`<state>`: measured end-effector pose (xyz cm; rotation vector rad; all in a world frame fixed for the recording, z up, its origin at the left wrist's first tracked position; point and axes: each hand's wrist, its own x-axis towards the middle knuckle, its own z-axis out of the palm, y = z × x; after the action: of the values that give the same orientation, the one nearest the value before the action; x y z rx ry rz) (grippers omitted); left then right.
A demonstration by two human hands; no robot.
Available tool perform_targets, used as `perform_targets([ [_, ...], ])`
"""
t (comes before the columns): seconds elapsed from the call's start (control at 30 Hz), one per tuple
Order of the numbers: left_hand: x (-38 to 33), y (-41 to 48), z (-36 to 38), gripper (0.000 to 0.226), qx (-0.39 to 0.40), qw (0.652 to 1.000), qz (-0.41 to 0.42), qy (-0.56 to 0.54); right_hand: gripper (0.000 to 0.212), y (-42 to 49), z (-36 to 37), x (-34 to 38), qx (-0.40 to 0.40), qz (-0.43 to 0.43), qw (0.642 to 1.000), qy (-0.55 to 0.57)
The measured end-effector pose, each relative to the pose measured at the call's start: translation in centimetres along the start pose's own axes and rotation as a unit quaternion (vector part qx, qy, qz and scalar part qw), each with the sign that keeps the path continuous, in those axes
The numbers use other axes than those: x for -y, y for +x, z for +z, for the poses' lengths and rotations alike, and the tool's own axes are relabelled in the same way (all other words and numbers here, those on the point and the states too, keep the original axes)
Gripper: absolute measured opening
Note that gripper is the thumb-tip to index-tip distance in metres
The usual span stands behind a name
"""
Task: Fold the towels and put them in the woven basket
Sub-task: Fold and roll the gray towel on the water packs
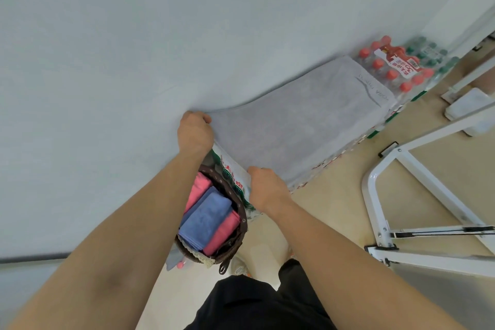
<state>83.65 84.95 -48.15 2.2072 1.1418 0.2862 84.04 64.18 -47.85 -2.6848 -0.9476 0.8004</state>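
A long grey towel (300, 126) lies spread flat over a row of shrink-wrapped bottle packs along the wall. My left hand (195, 131) grips its near corner by the wall. My right hand (265, 185) grips the other near corner at the floor side. Below the hands stands the dark woven basket (239, 225) with a lace trim. Inside it lie a folded blue towel (205, 220) and folded pink towels (223, 233), with pink also showing at the back.
Bottle packs with red caps (391, 67) and green caps (428, 53) stand past the towel's far end. A white metal frame (396, 195) stands on the beige floor at the right. The pale wall (134, 48) fills the left.
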Motion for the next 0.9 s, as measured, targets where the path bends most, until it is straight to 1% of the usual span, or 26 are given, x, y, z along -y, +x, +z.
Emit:
perform_targets([
  [0.1,0.7,-0.6,-0.8,0.034,-0.010,1.000,-0.008,0.008,0.032,-0.3,0.6,0.2,0.052,-0.061,0.995,0.053],
  [0.17,1.1,-0.9,-1.4,0.034,-0.012,1.000,-0.011,0.014,0.031,-0.5,1.1,0.2,0.073,-0.081,0.991,0.072],
  [0.27,1.3,-1.1,-2.0,0.035,-0.016,1.000,-0.013,0.020,0.033,-0.7,1.0,0.4,0.092,-0.098,0.989,0.062],
  [0.33,0.6,-1.4,-2.3,0.031,-0.018,1.000,-0.011,0.017,0.037,-0.9,0.4,0.3,0.090,-0.099,0.990,0.055],
  [0.47,-2.3,-1.6,-2.3,0.017,-0.012,1.000,-0.018,-0.017,0.031,-1.2,-2.0,-1.2,0.055,-0.070,0.995,0.048],
  [0.53,-4.2,-1.3,-1.8,0.022,-0.002,0.999,-0.013,-0.038,0.028,-1.3,-3.7,-2.8,0.025,-0.036,0.998,0.050],
  [0.6,-6.4,-1.1,-1.1,0.028,0.014,0.998,-0.002,-0.057,0.029,-1.5,-5.7,-4.7,-0.017,0.002,0.997,0.071],
  [0.7,-10.2,-0.6,0.5,0.033,0.029,0.998,0.041,-0.047,0.029,-1.8,-9.0,-8.2,-0.086,0.049,0.990,0.098],
  [0.8,-14.2,-0.2,2.6,0.028,0.020,0.995,0.087,-0.035,0.016,-1.7,-11.8,-12.1,-0.127,0.089,0.981,0.118],
  [0.9,-18.4,0.3,4.9,0.025,0.015,0.992,0.120,-0.036,0.024,-1.2,-14.4,-16.1,-0.144,0.098,0.973,0.150],
])
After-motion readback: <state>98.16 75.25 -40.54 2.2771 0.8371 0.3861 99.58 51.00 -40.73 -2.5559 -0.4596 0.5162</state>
